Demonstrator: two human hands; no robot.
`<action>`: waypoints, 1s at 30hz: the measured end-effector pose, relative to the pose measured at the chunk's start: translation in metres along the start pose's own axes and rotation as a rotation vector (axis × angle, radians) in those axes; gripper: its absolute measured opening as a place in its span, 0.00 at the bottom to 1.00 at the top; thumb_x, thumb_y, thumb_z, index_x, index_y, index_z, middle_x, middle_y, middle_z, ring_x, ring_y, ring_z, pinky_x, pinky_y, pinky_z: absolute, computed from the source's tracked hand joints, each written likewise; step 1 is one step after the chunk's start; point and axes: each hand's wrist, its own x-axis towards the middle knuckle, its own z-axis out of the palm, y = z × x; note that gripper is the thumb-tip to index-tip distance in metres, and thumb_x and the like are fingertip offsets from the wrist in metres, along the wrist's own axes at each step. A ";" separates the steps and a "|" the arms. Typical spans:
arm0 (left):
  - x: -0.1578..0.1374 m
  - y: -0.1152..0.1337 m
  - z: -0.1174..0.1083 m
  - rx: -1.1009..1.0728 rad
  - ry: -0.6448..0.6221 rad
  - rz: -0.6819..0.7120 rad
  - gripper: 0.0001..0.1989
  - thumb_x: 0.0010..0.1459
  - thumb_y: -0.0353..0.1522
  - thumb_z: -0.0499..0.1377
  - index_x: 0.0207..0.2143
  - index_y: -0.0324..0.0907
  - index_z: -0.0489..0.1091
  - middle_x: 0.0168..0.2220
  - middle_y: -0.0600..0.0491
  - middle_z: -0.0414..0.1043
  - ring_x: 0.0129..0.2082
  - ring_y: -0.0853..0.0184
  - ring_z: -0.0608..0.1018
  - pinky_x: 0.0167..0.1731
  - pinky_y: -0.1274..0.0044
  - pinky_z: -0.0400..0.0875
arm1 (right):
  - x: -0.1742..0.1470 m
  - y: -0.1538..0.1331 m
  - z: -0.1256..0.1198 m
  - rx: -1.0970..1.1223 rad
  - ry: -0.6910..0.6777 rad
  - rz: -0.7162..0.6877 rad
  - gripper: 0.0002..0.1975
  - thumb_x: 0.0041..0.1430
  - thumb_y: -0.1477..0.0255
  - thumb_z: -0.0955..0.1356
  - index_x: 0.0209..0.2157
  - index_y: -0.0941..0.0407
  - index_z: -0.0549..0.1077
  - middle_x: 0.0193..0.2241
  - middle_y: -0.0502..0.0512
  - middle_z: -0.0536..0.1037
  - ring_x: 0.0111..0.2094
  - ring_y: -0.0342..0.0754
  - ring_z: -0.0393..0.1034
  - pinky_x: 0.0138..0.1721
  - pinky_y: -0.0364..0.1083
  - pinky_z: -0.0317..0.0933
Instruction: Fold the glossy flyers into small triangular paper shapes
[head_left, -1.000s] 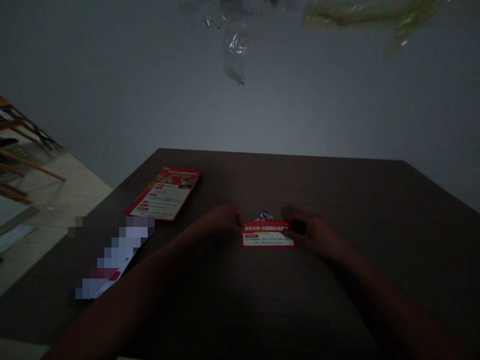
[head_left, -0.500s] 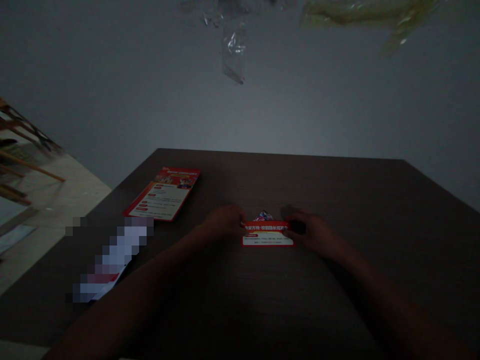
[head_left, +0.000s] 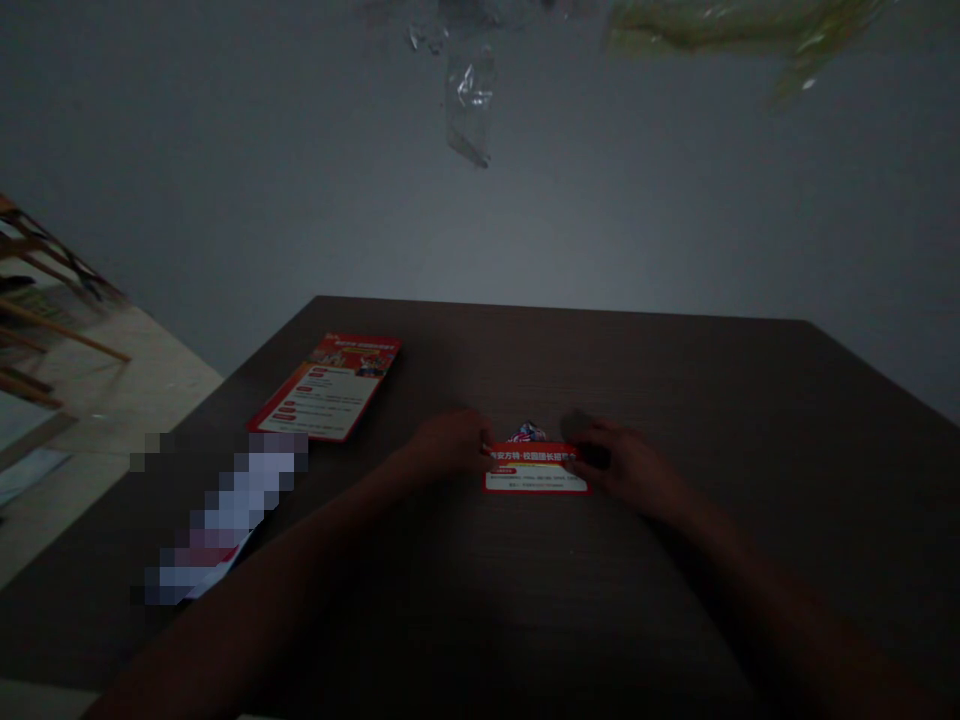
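Note:
A red and white printed flyer [head_left: 536, 478], seemingly folded down to a short strip, lies on the dark table in front of me. Part of a coloured picture shows just above its top edge. My left hand [head_left: 454, 442] pinches the flyer's upper left corner, its fingers closed. At the opposite edge, my right hand [head_left: 626, 465] grips the upper right corner between thumb and fingers. Both hands rest low over the tabletop, and some of the fingertips are lost in the dim light.
A stack of similar red and white flyers [head_left: 334, 395] lies to the left on the table [head_left: 600, 370]. Nearer me is a pixelated bright long item [head_left: 236, 510]. Behind stands a pale wall [head_left: 600, 200] with a clear plastic bag [head_left: 470, 105]; wooden legs [head_left: 67, 325] show at far left.

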 end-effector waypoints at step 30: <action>-0.003 0.008 0.000 0.043 0.012 0.025 0.14 0.47 0.39 0.60 0.36 0.43 0.72 0.35 0.53 0.74 0.33 0.67 0.74 0.27 0.81 0.63 | 0.004 -0.007 0.011 -0.020 0.042 -0.081 0.14 0.55 0.63 0.66 0.40 0.56 0.74 0.36 0.58 0.72 0.36 0.50 0.68 0.38 0.49 0.62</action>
